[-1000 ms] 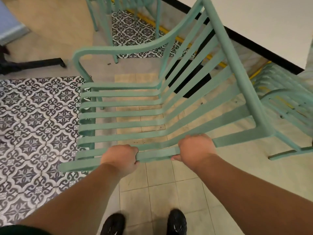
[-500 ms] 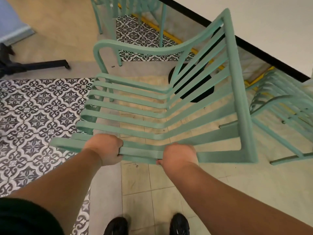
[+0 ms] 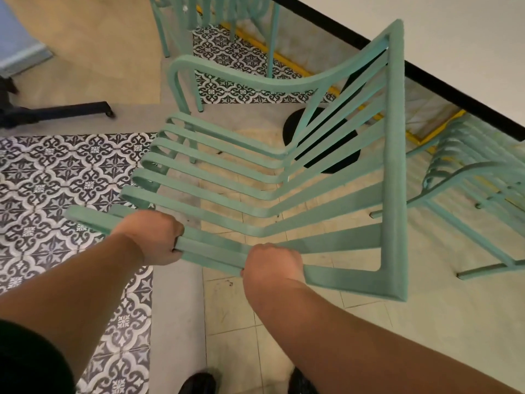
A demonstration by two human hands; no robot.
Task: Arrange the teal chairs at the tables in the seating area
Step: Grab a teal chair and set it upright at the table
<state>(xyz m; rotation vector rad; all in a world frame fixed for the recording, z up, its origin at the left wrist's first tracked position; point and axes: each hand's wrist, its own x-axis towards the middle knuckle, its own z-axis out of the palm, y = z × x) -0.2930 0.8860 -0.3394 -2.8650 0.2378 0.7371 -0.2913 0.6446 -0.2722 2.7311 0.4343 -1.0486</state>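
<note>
A teal slatted metal chair [image 3: 284, 172] fills the middle of the view, its backrest towards the white table [image 3: 440, 38] at the upper right. My left hand [image 3: 153, 237] and my right hand [image 3: 272, 265] both grip the near armrest bar, about a hand's width apart. The chair's top rail stands close beside the table's black edge. Its legs are mostly hidden beneath the seat slats, so whether it touches the floor is unclear.
Another teal chair [image 3: 477, 194] stands tucked under the table at the right, and a third [image 3: 216, 12] sits at the top. The table's round black base [image 3: 321, 140] lies behind the held chair. A black cross-shaped base [image 3: 56, 112] is at the left, on patterned tiles.
The chair has swung round and shifted right, its back now nearer the table edge. Both hands kept their grip and moved right with it.
</note>
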